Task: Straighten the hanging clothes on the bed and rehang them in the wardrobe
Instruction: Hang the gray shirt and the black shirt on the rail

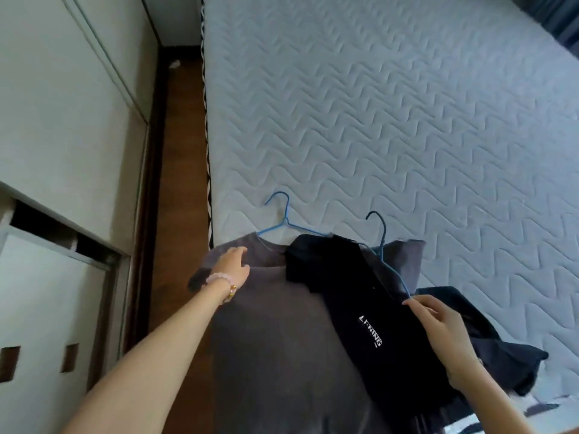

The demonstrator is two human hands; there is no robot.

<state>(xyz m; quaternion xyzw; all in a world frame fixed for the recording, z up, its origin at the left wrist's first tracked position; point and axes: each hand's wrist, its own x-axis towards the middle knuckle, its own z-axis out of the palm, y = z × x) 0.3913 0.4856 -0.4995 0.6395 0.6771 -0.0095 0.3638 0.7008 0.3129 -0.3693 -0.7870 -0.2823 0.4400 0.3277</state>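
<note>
On the near corner of the bed (407, 120), as the head view shows it, a grey shirt (275, 324) lies flat on a light blue hanger (283, 220), and its lower part goes over the bed's edge toward the person. A black shirt (369, 308) lies crumpled across the right half of the grey shirt, with a dark blue hanger (383, 242) on top of it. Another dark garment (501, 349) lies just right of the grey shirt. The wardrobe (62, 120) stands to its left, across a strip of floor (178, 151).

The left hand (233, 264) rests on the grey shirt's left shoulder, fingers loosely bent, and grips nothing. The right hand (438, 327) pinches the lower end of the dark blue hanger's arm between thumb and forefinger.

I think the black shirt is not yet straightened. One arm of the light blue hanger runs under the black shirt, so a quick pull on the dark blue hanger could catch it and drag both shirts. The grey shirt could also slip off the bed, because much of it hangs over the edge.
</note>
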